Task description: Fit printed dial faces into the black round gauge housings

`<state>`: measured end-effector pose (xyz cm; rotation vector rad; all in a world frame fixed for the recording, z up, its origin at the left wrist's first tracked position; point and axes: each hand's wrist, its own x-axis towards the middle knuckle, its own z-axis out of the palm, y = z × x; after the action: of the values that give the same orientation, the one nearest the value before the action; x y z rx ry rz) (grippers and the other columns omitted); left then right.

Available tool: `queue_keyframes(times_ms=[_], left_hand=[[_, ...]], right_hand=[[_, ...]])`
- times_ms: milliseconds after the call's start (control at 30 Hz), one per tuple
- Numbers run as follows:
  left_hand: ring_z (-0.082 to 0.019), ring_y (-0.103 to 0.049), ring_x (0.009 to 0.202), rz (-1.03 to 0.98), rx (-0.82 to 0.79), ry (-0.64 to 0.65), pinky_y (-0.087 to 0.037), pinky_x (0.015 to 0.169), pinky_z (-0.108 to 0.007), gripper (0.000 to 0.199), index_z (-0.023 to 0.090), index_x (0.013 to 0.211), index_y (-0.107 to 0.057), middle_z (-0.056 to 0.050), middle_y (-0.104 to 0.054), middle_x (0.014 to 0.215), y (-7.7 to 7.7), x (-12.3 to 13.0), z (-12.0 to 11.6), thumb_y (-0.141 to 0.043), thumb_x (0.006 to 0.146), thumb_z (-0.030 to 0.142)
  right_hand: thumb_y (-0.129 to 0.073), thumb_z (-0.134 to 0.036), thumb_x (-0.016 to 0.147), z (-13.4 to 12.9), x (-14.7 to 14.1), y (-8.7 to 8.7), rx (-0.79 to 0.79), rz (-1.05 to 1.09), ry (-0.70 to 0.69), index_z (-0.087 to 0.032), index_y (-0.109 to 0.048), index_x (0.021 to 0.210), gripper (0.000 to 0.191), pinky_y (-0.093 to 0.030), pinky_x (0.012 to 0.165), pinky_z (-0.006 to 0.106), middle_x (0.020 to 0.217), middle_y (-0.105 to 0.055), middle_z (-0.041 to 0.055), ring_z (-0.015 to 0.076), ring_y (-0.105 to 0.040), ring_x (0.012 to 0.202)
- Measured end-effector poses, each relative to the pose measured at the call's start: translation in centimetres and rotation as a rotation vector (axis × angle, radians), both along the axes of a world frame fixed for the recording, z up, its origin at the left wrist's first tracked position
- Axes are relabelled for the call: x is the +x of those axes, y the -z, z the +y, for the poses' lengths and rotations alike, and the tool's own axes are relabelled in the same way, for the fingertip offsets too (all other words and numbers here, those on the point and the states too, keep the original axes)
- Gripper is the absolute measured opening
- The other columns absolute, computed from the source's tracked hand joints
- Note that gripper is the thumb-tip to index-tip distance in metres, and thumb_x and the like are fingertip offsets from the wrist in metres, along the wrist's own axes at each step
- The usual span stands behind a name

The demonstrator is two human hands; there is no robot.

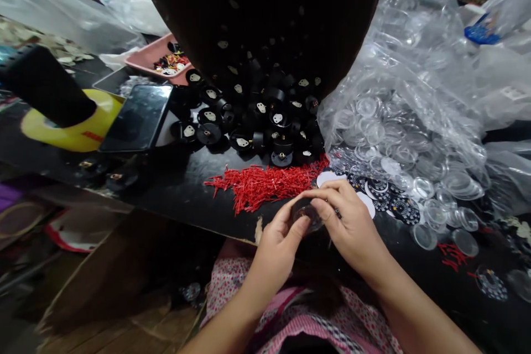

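Note:
Near the table's front edge, my left hand [279, 240] and my right hand [342, 221] both grip one small round black part [306, 211], thumbs on its face and fingers curled round its rim. Part of it is hidden by the fingers. Just beyond the hands lies a pile of thin red pieces [265, 183]. White discs [365, 204] and black printed discs [404, 209] lie to the right of my right hand. Behind the red pile are many round black housings [282, 152], some with pale metal tabs.
Clear round covers [373, 127] spill from a plastic bag [435, 66] on the right. At left are a phone [136, 117], a yellow tape roll [74, 135] and a pink tray [143, 58]. A large dark container [265, 5] stands at the back.

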<state>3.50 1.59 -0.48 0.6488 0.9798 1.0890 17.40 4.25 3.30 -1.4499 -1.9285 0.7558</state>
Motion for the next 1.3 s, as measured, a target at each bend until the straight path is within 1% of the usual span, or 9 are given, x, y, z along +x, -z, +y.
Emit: queue_keyframes(times_ms=[133,233,367,533,667,833,933,1133,1300], left_hand=[[-0.025,-0.057,0.128,0.109,0.074,0.075,-0.043,0.11,-0.041,0.034,0.028,0.122,-0.066,-0.003,-0.066,0.133,-0.3,0.4,-0.3,-0.062,0.088,0.028],[-0.024,-0.057,0.128,0.156,0.107,0.088,-0.043,0.11,-0.039,0.034,0.029,0.123,-0.065,-0.002,-0.066,0.132,-0.5,0.4,-0.1,-0.061,0.089,0.028],[-0.025,-0.064,0.118,0.324,0.072,0.123,-0.047,0.105,-0.039,0.031,0.029,0.118,-0.068,-0.003,-0.07,0.126,0.3,-2.7,-1.7,-0.063,0.087,0.031],[-0.03,-0.051,0.132,0.995,0.166,-0.231,-0.034,0.114,-0.049,0.042,0.029,0.129,-0.059,-0.008,-0.06,0.139,2.0,-11.3,-5.7,-0.06,0.088,0.036],[-0.028,-0.042,0.139,1.447,0.438,-0.309,-0.026,0.118,-0.047,0.043,0.025,0.132,-0.054,-0.01,-0.055,0.143,1.1,-14.0,-1.3,-0.056,0.09,0.033],[-0.027,-0.066,0.11,1.351,0.318,-0.169,-0.048,0.099,-0.042,0.048,0.019,0.132,-0.052,-0.011,-0.072,0.114,-0.2,-12.3,10.3,-0.058,0.088,0.037],[-0.029,-0.07,0.095,1.302,0.278,-0.148,-0.052,0.09,-0.045,0.057,0.02,0.13,-0.055,-0.01,-0.074,0.107,0.2,-11.6,13.9,-0.071,0.077,0.036],[-0.024,-0.066,0.104,1.121,0.206,-0.332,-0.051,0.095,-0.039,0.044,0.018,0.123,-0.059,-0.003,-0.069,0.112,0.6,-11.8,12.5,-0.067,0.082,0.031],[-0.016,-0.067,0.101,0.32,0.273,-0.46,-0.056,0.089,-0.03,0.031,0.03,0.111,-0.062,0.009,-0.071,0.102,-1.6,-9.3,7.5,-0.071,0.082,0.024]], right_hand=[[-0.034,-0.039,0.103,0.5,-0.6,0.1,0.065,-0.141,0.068,-0.02,-0.051,0.071,0.041,-0.036,0.064,0.031,0.065,-0.055,0.0,0.0157,-0.048,0.062],[-0.028,-0.035,0.104,0.7,-1.2,0.5,0.121,-0.159,0.071,-0.021,-0.047,0.067,0.043,-0.032,0.064,0.03,0.063,-0.053,0.0003,0.0155,-0.045,0.061],[-0.039,-0.04,0.102,0.7,-1.0,0.6,-0.065,-0.045,-0.083,-0.02,-0.056,0.076,0.036,-0.035,0.071,0.03,0.073,-0.063,-0.001,0.0144,-0.053,0.069],[-0.045,-0.04,0.099,0.8,-0.2,0.4,-0.243,0.071,-0.114,-0.022,-0.062,0.092,0.026,-0.039,0.074,0.03,0.088,-0.068,0.0002,0.016,-0.06,0.081],[-0.048,-0.032,0.098,0.8,-1.4,0.2,-0.283,0.09,-0.226,-0.022,-0.062,0.087,0.02,-0.04,0.073,0.029,0.085,-0.067,-0.0003,0.0153,-0.06,0.079],[-0.048,-0.03,0.098,0.2,-1.2,-0.1,-0.294,0.062,-0.282,-0.022,-0.061,0.085,0.02,-0.04,0.075,0.03,0.085,-0.068,-0.0005,0.015,-0.06,0.08],[-0.048,-0.031,0.098,-0.6,0.0,0.1,-0.334,0.059,-0.222,-0.021,-0.062,0.086,0.021,-0.042,0.074,0.029,0.086,-0.068,0.0007,0.0153,-0.061,0.081],[-0.049,-0.032,0.098,-1.4,3.5,0.6,-0.296,-0.098,-0.11,-0.021,-0.067,0.093,0.021,-0.047,0.08,0.034,0.093,-0.069,0.0043,0.019,-0.063,0.088],[-0.062,-0.037,0.09,-0.2,5.7,1.8,-0.134,-0.42,0.129,-0.017,-0.057,0.131,0.046,-0.048,0.089,0.048,0.115,-0.061,0.0142,0.0291,-0.06,0.102]])
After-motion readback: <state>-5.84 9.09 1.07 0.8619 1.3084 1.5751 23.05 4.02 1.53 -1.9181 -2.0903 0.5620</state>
